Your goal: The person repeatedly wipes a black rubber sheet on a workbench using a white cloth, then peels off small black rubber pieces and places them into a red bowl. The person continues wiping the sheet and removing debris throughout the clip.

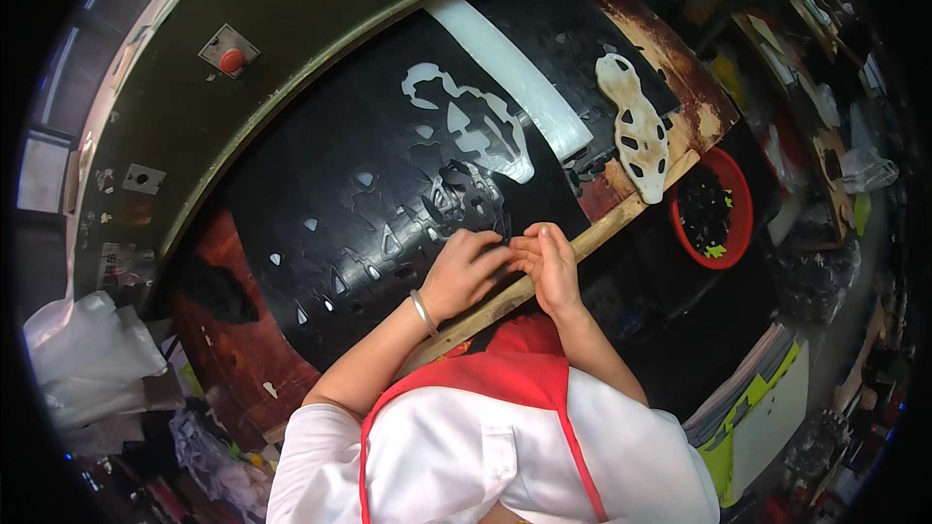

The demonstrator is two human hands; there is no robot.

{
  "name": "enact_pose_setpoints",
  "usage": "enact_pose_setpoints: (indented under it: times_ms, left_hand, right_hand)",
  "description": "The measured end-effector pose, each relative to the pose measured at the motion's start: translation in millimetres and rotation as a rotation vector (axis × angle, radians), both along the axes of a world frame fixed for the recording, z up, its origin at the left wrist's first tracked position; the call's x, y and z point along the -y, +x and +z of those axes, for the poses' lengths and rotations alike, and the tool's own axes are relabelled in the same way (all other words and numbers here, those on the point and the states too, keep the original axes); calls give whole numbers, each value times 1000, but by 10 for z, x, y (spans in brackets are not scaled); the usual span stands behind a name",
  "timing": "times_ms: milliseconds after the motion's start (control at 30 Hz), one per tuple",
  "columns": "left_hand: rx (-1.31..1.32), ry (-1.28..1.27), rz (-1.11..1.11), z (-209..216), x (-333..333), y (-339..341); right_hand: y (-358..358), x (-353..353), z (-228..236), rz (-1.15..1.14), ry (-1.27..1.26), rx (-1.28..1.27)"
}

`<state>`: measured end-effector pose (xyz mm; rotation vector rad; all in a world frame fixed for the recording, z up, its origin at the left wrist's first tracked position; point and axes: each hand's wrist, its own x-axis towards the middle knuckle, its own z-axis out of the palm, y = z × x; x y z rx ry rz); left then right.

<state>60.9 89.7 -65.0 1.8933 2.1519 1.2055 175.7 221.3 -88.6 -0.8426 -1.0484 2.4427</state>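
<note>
- Two hands are meeting at the near edge of the surface (pixel 243 349), fingertips almost touching each other.
- The left hand (pixel 464 272) is curling its fingers over the edge of a black sheet (pixel 388 184); the fingers are bent and partly closed, and they appear to be pinching the sheet, though the exact grip is hidden.
- The right hand (pixel 550 267) is lying just beside the left one, its fingers folded inward onto the same spot; whether it is gripping a small cut piece cannot be told.
- A silver bangle (pixel 422 311) is sitting on the left wrist.
- The black sheet is lying flat across the middle of the surface, and it is showing many cut-out openings with the pale backing visible through them.
- A wooden strip (pixel 607 223) is running diagonally along the near edge of the surface, directly under both hands.
- A white shoe-sole-shaped template (pixel 636 126) with cut-outs is resting on the right part of the surface, its lower end touching the wooden strip.
- A long white bar (pixel 510 73) is lying across the sheet, left of the template.
- A red bowl (pixel 743 223) holding dark cut pieces is standing beyond the strip, to the right of the hands.
- Two red buttons (pixel 231 59) are showing on the green curved machine frame (pixel 291 0) behind the sheet.
</note>
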Motion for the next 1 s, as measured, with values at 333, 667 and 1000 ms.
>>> enact_pose_setpoints:
  times_ms: [333, 667, 1000]
  left_hand:
    - [1467, 14, 247, 148, -47, -347]
    - [1352, 38, 492, 169, -203, -415]
    - [714, 846, 532, 2079, 588, -2665]
  right_hand:
    - [-353, 188, 236, 154, 1133, 112]
    - [-561, 226, -164, -147, 1288, 45]
    - [-414, 55, -513, -97, 1228, 107]
